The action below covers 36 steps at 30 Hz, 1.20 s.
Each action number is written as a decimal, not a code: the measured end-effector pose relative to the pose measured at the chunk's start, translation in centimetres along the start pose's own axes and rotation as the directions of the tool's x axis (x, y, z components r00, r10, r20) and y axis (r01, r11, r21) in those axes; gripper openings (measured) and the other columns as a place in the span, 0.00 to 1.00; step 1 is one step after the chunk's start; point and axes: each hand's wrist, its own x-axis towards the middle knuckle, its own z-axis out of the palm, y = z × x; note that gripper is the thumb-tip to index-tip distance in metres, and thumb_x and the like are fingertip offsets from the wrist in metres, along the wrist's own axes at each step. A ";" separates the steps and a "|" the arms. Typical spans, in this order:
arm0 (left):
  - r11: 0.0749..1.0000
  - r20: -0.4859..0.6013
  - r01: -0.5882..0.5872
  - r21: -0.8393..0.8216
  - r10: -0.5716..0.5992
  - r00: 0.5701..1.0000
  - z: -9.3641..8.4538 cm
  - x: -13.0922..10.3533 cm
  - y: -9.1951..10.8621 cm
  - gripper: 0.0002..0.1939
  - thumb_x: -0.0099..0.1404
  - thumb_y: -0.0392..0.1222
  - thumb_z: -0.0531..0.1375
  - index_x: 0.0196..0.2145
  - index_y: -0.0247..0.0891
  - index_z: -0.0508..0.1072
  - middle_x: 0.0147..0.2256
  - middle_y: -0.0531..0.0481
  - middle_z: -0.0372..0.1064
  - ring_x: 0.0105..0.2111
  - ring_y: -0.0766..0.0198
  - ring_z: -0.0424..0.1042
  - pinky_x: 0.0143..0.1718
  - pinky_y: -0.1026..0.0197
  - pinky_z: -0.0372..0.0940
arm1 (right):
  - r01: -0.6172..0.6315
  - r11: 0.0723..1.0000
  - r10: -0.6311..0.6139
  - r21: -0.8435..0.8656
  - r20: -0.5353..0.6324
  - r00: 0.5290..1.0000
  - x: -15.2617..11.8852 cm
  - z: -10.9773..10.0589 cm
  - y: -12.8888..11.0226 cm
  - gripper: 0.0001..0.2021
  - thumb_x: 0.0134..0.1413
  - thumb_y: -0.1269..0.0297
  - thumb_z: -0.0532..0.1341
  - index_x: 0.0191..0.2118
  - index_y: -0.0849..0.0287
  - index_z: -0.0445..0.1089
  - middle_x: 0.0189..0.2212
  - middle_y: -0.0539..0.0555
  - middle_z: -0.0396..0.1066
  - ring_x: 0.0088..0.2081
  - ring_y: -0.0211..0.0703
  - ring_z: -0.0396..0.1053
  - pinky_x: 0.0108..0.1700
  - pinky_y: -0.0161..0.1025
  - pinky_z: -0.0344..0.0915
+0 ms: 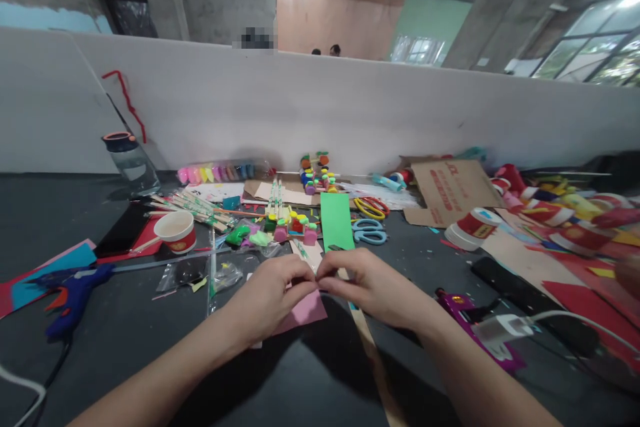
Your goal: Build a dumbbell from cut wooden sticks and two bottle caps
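Note:
Both hands meet at the middle of the dark table, fingertips pinched close together. My left hand [277, 290] has thumb and forefinger pressed together. Facing it, my right hand [367, 285] pinches in the same way. Whatever lies between the fingertips is too small to make out. Beneath my left hand lies a pink paper [307, 310], partly covered. A green paper strip [337, 221] lies just beyond my right hand. Farther back are small coloured clay pieces [295, 225] and blue-handled scissors [369, 232]. A long tan strip [375, 360] runs toward me under my right hand.
On the left are a blue glue gun [80, 297], a paper cup [176, 232] and a water bottle [131, 163]. To the right are a purple device [483, 333] with a cable, stacked cups [473, 228] and cardboard [453, 190]. A white partition [350, 113] stands behind.

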 end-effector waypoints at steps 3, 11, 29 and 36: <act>0.990 -0.049 0.056 -0.133 -0.063 0.997 0.0 -0.2 -0.9 0.07 0.66 0.40 0.57 0.32 0.38 0.74 0.30 0.53 0.70 0.32 0.64 0.66 0.35 0.62 0.58 | -0.173 0.977 0.157 -0.124 -0.130 0.979 2.3 -1.0 4.2 0.09 0.68 0.62 0.58 0.44 0.62 0.72 0.39 0.53 0.74 0.39 0.42 0.73 0.42 0.43 0.71; 0.861 -0.160 0.121 -0.495 -0.226 0.961 -1.2 -1.3 -2.6 0.10 0.63 0.47 0.59 0.33 0.37 0.70 0.28 0.54 0.67 0.28 0.67 0.65 0.32 0.63 0.61 | -0.414 0.784 0.419 -0.464 -0.098 0.903 4.6 -1.1 16.9 0.14 0.65 0.59 0.62 0.52 0.60 0.69 0.50 0.57 0.70 0.46 0.47 0.72 0.46 0.49 0.72; 0.663 -0.343 -0.158 -0.731 -0.158 0.926 -2.0 -2.6 -1.1 0.09 0.63 0.44 0.65 0.31 0.36 0.71 0.28 0.55 0.67 0.27 0.71 0.67 0.32 0.67 0.64 | -0.549 0.414 0.583 -0.726 -0.252 0.773 -1.1 -5.4 11.3 0.08 0.66 0.64 0.58 0.39 0.63 0.71 0.34 0.56 0.74 0.35 0.45 0.73 0.38 0.42 0.68; 0.627 -0.413 -0.233 -0.743 -0.156 0.897 -1.9 -2.7 -1.2 0.09 0.65 0.42 0.64 0.30 0.36 0.72 0.27 0.57 0.68 0.26 0.74 0.66 0.31 0.69 0.64 | -0.736 0.528 0.520 -0.424 -0.525 0.674 -3.3 -6.4 8.1 0.18 0.66 0.57 0.50 0.44 0.63 0.72 0.37 0.69 0.76 0.36 0.56 0.76 0.32 0.45 0.64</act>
